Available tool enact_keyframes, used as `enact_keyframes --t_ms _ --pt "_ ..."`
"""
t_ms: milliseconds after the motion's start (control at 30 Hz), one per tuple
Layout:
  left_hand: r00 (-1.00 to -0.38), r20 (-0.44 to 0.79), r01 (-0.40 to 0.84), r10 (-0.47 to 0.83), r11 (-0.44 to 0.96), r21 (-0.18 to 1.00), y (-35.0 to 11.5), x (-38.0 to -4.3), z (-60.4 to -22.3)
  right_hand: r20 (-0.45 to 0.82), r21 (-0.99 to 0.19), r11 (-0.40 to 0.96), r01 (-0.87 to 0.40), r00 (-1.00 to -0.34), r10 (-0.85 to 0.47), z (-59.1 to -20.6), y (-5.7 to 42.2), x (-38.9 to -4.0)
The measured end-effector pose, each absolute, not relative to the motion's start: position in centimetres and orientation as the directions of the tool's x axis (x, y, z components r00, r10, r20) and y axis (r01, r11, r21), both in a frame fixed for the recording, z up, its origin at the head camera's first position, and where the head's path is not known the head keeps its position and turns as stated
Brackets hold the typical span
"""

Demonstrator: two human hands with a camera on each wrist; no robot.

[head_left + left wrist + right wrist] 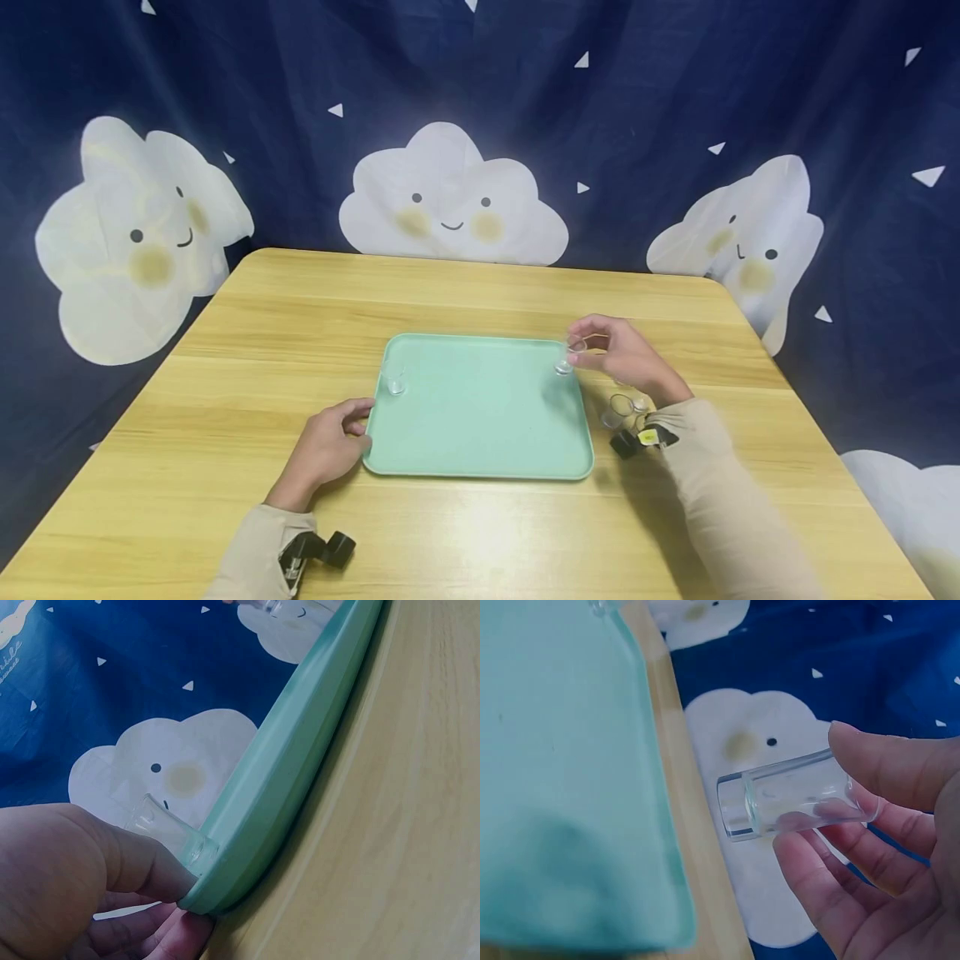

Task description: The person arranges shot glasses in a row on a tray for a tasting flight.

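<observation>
A pale green tray lies on the wooden table. My left hand grips its left edge, with the thumb at the rim and the fingertips below in the left wrist view. Just inside the far-left corner of the tray stands a small clear shot glass. My right hand holds another clear shot glass by its upper part, thumb on one side and fingers on the other. That glass is over the far-right corner of the tray, its thick base pointing down, apparently off the surface.
More clear glasses stand on the table to the right of the tray, partly hidden by the right wrist. The wooden table extends around the tray. Behind it hangs a dark blue curtain with white clouds.
</observation>
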State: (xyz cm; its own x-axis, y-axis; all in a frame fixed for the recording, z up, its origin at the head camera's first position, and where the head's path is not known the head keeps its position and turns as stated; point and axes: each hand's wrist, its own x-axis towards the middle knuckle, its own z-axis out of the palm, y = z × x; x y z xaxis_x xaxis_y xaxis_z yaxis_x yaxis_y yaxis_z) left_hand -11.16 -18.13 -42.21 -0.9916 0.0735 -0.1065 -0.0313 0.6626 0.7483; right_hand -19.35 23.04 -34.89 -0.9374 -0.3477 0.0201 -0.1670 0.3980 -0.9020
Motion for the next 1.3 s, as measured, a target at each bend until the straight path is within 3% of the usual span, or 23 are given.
enact_keyframes --t_ms 833,1300 --pt "-0.992 -0.111 -0.045 0.059 0.663 0.747 -18.1 -11.2 -42.1 0.019 -0.922 0.334 -0.196 -0.884 -0.467 -37.6 13.9 -21.7" --pt "-0.992 -0.108 -0.040 0.061 0.667 0.744 -18.2 -11.2 -42.2 -0.022 -0.887 0.409 -0.212 -0.867 -0.497 -38.6 10.5 -22.1"
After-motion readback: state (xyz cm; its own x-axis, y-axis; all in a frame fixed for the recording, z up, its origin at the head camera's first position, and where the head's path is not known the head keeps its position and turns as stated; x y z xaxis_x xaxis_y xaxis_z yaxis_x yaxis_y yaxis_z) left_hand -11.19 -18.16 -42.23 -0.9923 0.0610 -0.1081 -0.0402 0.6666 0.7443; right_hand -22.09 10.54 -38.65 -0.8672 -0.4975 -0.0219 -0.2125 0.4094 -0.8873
